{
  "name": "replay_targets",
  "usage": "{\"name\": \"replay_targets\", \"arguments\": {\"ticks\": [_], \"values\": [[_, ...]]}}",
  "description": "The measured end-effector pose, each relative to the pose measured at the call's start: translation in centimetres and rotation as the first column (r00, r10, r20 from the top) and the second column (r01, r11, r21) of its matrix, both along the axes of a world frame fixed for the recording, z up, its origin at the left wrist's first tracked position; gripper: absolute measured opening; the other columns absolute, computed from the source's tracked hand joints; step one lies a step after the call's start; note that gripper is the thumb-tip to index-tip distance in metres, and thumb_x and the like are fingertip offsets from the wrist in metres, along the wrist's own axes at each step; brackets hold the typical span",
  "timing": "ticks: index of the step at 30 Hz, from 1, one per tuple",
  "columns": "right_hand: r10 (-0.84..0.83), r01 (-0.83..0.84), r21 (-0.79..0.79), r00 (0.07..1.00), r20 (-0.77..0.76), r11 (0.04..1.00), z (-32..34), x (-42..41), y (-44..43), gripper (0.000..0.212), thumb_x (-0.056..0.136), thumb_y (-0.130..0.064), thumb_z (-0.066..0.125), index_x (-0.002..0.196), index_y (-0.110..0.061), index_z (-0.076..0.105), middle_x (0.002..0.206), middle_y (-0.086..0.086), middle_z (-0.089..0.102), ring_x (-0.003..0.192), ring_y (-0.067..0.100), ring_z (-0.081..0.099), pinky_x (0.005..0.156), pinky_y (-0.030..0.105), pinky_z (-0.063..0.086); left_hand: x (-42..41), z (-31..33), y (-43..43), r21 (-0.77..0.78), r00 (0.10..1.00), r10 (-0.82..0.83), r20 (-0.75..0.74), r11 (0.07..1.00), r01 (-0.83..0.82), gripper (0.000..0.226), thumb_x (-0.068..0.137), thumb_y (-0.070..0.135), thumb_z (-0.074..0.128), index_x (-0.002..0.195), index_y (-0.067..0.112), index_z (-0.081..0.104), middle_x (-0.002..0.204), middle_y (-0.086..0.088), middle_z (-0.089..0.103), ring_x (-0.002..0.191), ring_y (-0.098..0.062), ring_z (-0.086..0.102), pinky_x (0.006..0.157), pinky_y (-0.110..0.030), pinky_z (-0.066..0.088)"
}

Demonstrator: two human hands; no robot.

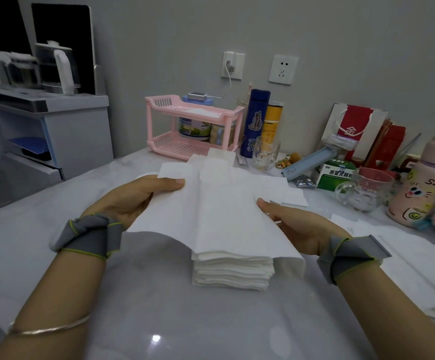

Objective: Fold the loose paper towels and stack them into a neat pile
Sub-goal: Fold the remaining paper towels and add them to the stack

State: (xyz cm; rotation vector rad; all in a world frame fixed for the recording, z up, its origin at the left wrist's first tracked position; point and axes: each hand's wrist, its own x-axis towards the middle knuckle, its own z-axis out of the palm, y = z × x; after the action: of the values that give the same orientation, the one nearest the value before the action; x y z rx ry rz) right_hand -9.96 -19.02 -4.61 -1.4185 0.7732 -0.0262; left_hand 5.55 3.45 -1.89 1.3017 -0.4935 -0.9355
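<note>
Holding a white paper towel (219, 211) by its two side edges, both hands pinch it. The left hand (133, 201) lays its thumb (169, 183) flat on top of the left edge, with the other fingers tucked beneath the paper and mostly out of sight. The right hand (302, 229) grips the right edge the same way, thumb (265, 205) on top and fingers hidden under the sheet. The towel spans the gap between the two thumbs, creased lengthwise; its far end reaches past the thumb tips and its near edge droops below the palms. Directly under it, between the wrists and nearer the person than the thumbs, a stack of folded paper towels (233, 271) sits on the white table (133, 307). The held sheet's near edge hangs over the stack's top; whether it touches cannot be told. More loose paper towels lie flat beyond the thumb tips (221, 165) and outside the right wrist (406, 258).
</note>
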Motion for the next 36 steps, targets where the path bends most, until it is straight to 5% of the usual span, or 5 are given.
{"name": "replay_targets", "arguments": {"ticks": [11,16,22,31,36], "values": [[-0.063,0.067,-0.046,0.993,0.097,0.997,2.4,-0.8,-0.6,0.042,0.083,-0.044,0.059,0.104,-0.007,0.057,0.097,0.014,0.068,0.079,0.025,0.065,0.068,0.035,0.054,0.2,-0.1,0.1,-0.01,1.0,0.02,-0.001,1.0,-0.02,0.023,0.064,0.018,0.064,0.083,0.007,0.071,0.071,-0.011,0.072,0.054,-0.023,0.069,0.043,-0.027,0.053],[-0.067,0.093,-0.102,0.971,0.231,0.99,5.4,-1.6,-0.3,0.043,0.088,-0.052,0.047,0.094,-0.009,0.054,0.068,0.009,0.071,0.056,0.019,0.069,0.045,0.024,0.052,0.6,-0.4,0.1,-0.034,1.0,-0.004,-0.016,0.999,0.003,0.016,0.065,0.018,0.064,0.065,0.01,0.077,0.075,-0.01,0.073,0.06,-0.023,0.07,0.048,-0.03,0.056],[0.173,-0.136,-0.12,0.902,0.394,0.983,7.5,-1.6,3.4,0.053,0.085,-0.056,0.039,0.113,-0.012,0.049,0.08,0.013,0.073,0.072,0.025,0.071,0.054,0.028,0.056,0.6,-0.5,0.2,-0.033,0.996,-0.041,-0.08,0.999,0.038,0.02,0.069,0.021,0.062,0.072,0.007,0.077,0.077,-0.013,0.073,0.062,-0.027,0.07,0.048,-0.033,0.056],[0.463,-0.393,-0.296,0.858,0.223,0.87,6.0,-0.8,6.2,0.057,0.072,-0.051,0.053,0.109,-0.008,0.057,0.095,0.015,0.071,0.084,0.025,0.069,0.072,0.029,0.058,0.3,-0.6,-0.1,-0.048,0.998,-0.016,-0.057,0.999,0.014,0.029,0.068,0.022,0.062,0.092,0.007,0.066,0.075,-0.011,0.072,0.061,-0.025,0.07,0.049,-0.031,0.055],[0.258,-0.172,-0.219,0.843,0.471,0.961,7.8,-2.4,3.0,0.035,0.079,-0.032,0.054,0.104,-0.008,0.059,0.086,0.008,0.072,0.076,0.02,0.07,0.063,0.024,0.056,0.4,-0.7,-0.2,-0.016,0.998,-0.011,-0.061,1.0,0.01,0.03,0.066,0.023,0.064,0.092,0.006,0.066,0.073,-0.013,0.072,0.058,-0.027,0.07,0.045,-0.031,0.054]]}}
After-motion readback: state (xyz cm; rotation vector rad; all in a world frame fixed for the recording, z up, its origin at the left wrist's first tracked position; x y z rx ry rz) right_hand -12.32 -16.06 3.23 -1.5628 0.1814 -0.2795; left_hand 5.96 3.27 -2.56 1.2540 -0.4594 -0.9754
